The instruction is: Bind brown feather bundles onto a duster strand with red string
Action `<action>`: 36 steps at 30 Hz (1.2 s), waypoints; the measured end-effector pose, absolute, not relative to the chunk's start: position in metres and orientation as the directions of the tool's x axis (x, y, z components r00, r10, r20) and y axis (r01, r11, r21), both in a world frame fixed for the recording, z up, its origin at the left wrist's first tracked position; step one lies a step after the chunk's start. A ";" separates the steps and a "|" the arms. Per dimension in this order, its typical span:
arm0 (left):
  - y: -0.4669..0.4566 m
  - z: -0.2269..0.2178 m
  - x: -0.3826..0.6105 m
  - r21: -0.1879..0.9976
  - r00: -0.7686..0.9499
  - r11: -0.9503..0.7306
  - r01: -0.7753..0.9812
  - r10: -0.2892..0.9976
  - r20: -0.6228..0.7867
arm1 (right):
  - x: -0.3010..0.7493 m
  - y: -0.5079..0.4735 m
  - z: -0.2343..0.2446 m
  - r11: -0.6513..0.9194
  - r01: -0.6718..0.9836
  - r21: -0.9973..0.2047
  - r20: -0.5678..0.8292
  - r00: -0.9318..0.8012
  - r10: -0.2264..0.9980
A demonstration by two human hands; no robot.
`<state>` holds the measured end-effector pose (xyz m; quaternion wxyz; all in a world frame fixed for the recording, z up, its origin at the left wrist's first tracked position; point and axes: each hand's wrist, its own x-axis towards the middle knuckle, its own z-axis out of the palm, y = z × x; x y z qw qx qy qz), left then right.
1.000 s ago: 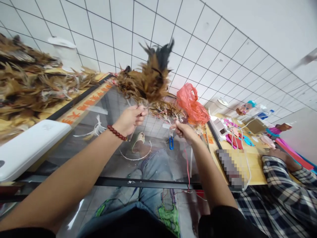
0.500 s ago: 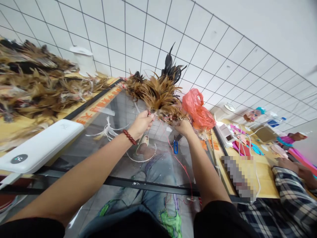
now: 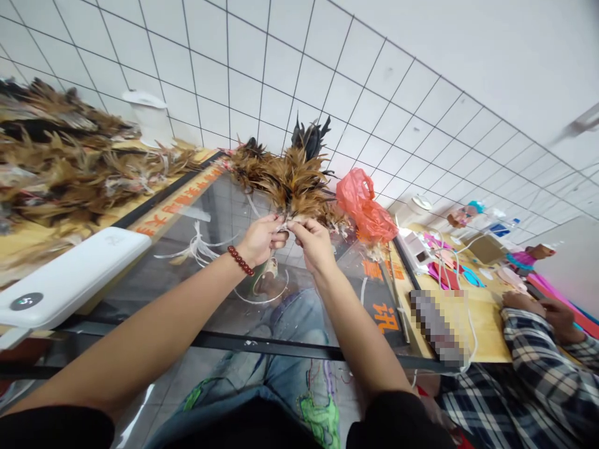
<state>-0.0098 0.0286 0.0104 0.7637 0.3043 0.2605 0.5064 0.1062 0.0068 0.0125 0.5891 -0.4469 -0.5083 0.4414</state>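
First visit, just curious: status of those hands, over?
Left hand pinching feather bunch by its base. Right hand meets it there, exact grip unclear. Red bag nearby, touching neither hand.

Wearer's two hands (image 3: 262,241) (image 3: 316,244), one bracelet (image 3: 240,260)

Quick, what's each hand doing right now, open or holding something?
Left hand: closed, pinching the feather bundle at its base.
Right hand: closed at that base; exactly what it grips can't be told.

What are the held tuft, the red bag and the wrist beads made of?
The held tuft looks like soft feathers: layered, tapering tips. The red bag seems thin, shiny plastic: crinkled, translucent. The wrist beads look smooth, rounded, perhaps wood or plastic.
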 end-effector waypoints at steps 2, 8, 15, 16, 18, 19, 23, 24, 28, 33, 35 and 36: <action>0.029 0.010 -0.010 0.724 0.376 0.306 -0.619 0.924 -0.069 | 0.100 0.013 0.009 0.191 -0.055 -0.980 0.181 0.154 0.971; 0.026 0.008 -0.009 0.761 0.403 0.281 -0.584 0.915 -0.028 | 0.097 0.018 0.003 0.172 -0.103 -0.980 0.150 0.192 0.970; 0.023 0.012 -0.007 0.792 0.400 0.262 -0.551 0.916 -0.025 | 0.116 0.014 0.002 0.256 0.217 -0.942 0.306 0.245 0.920; 0.023 0.013 -0.008 0.791 0.409 0.266 -0.551 0.912 -0.021 | 0.122 0.013 0.003 0.257 0.296 -0.920 0.334 0.251 0.909; 0.023 0.015 -0.010 0.800 0.418 0.260 -0.540 0.908 -0.013 | 0.133 0.011 0.006 0.188 0.342 -0.921 0.253 0.154 0.955; 0.024 0.015 -0.011 0.811 0.416 0.251 -0.529 0.909 -0.010 | 0.138 0.010 0.008 0.125 0.312 -0.942 0.153 0.065 0.986; 0.026 0.010 -0.009 0.878 0.372 0.198 -0.436 0.928 -0.024 | 0.153 0.002 0.010 0.008 0.158 -0.987 0.003 -0.034 0.999; 0.026 0.008 -0.008 0.902 0.348 0.179 -0.394 0.937 -0.034 | 0.155 -0.001 0.012 0.060 0.185 -0.981 0.061 0.002 0.998; 0.028 -0.001 -0.005 0.992 0.257 0.035 -0.118 0.967 -0.004 | 0.157 -0.017 0.025 0.318 0.550 -0.772 0.328 -0.083 0.941; 0.031 -0.010 -0.004 0.929 0.288 -0.297 0.220 0.930 0.229 | 0.159 -0.024 0.060 0.317 0.862 -0.396 0.339 -0.184 0.923; 0.030 -0.011 -0.006 0.820 0.308 -0.400 0.409 0.907 0.288 | 0.158 -0.023 0.072 0.331 0.896 -0.298 0.292 -0.244 0.925; 0.028 -0.012 -0.006 0.744 0.331 -0.432 0.509 0.897 0.294 | 0.157 -0.021 0.076 0.352 0.900 -0.257 0.256 -0.288 0.923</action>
